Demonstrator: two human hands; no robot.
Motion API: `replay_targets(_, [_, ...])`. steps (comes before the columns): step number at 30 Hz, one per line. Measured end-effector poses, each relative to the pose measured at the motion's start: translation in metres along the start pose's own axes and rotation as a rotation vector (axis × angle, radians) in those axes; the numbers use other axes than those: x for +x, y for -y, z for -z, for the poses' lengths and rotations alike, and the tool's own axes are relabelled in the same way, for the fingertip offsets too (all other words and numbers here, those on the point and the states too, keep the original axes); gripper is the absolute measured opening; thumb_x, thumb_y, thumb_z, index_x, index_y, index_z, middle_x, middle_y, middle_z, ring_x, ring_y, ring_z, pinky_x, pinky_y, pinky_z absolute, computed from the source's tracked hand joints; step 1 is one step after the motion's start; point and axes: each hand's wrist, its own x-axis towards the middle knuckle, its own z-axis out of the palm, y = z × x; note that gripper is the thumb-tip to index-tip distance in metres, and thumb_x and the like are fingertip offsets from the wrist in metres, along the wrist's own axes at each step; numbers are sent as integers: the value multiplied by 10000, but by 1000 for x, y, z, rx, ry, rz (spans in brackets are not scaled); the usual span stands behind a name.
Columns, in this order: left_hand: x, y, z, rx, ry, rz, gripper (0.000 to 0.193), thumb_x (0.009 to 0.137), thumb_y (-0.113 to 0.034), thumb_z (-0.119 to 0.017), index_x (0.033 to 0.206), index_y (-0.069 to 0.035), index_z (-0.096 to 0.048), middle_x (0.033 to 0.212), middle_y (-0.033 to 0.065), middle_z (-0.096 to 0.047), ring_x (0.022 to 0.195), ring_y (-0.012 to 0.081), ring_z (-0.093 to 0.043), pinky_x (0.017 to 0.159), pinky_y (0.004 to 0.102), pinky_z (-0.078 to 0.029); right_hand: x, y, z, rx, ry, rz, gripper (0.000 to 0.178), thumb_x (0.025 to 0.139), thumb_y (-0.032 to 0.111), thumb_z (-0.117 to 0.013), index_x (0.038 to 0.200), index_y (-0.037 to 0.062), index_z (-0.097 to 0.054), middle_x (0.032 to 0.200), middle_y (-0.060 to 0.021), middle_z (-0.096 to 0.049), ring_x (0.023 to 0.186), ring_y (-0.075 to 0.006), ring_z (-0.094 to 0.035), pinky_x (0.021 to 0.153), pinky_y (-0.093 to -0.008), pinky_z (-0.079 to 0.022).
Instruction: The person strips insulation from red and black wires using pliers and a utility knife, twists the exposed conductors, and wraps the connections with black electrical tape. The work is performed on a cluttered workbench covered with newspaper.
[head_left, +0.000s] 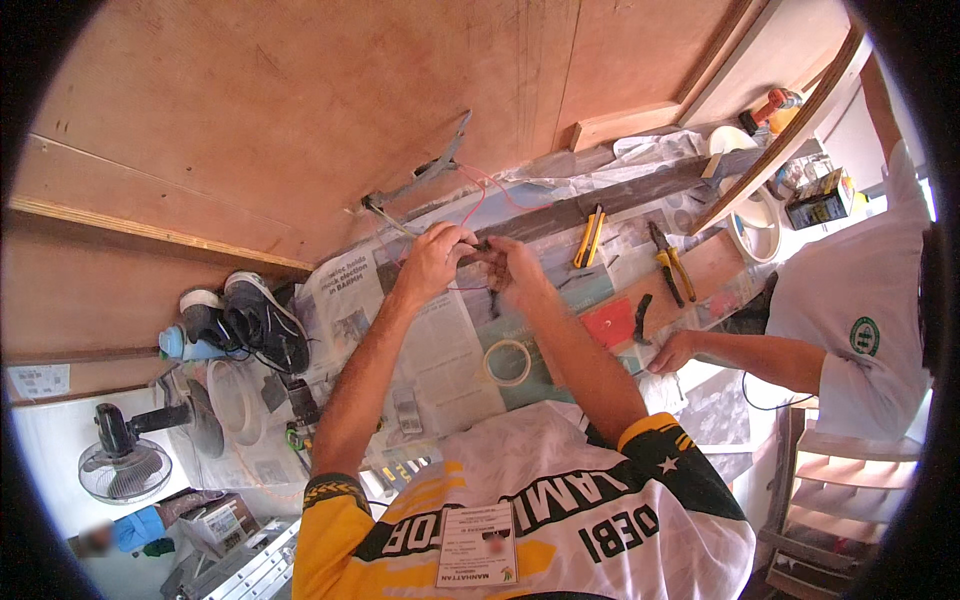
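While both forearms reach forward over newspaper sheets (440,345), the person's left hand (437,260) and right hand (517,272) meet near a plywood wall (300,120). Each hand is nearly closed, with thumb and fingers bent into a pinch on a small dark piece (483,245) between the fingertips. The right hand is slightly blurred, and the piece is too covered to identify further. A thin pale cable (393,219) runs from an opening in the wall to the left hand; whether its end joins the dark piece cannot be told. A red wire (482,192) loops just beyond the hands, and a grey strip (440,160) lies against the wall above them.

To the right of the hands lie a yellow utility knife (590,240) and, farther right, pliers (664,263) with yellow-and-black handles, their jaws pointing away from the person. A roll of tape (509,382) lies flat below the right hand, near the right forearm. At far left, dark shoes (265,322) stand near the wall, with a fan (127,465) below them. At right, a co-worker's hand (674,352) extends over the work area, near a black curved piece (642,318).
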Motion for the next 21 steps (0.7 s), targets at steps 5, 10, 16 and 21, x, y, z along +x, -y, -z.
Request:
replay_targets(5, [-1, -9, 3, 39, -2, -7, 128, 892, -5, -733, 1020, -1, -722, 978, 160, -726, 935, 365, -717, 820, 438, -566, 31, 31, -8, -261, 47, 267, 239, 1005, 226, -658, 925, 19, -749, 823, -74, -748, 664, -185, -675, 577, -326, -483])
replay_targets(10, [-5, -4, 6, 60, 44, 15, 129, 883, -17, -750, 1009, 8, -733, 977, 165, -742, 918, 373, -726, 820, 441, -570, 21, 59, -25, -645, 127, 569, 201, 989, 202, -689, 958, 12, -747, 829, -76, -742, 732, -212, -677, 661, -368, -509])
replay_targets(16, [10, 6, 4, -31, 57, 236, 138, 871, -85, -783, 956, 6, -723, 934, 171, -743, 920, 370, -734, 819, 434, -564, -44, 50, -28, -1180, 338, 1371, 100, 847, 145, -753, 858, 61, -701, 851, -115, -676, 917, -339, -613, 818, -459, -500])
replay_targets(21, [21, 14, 12, -21, 170, 108, 155, 872, -121, -785, 1002, -39, -773, 968, 166, -760, 916, 343, -737, 822, 428, -559, -75, 13, 26, -1598, 359, 1610, 317, 816, 169, -746, 1131, 199, -769, 1121, 9, -691, 1060, -282, -617, 848, -447, -515])
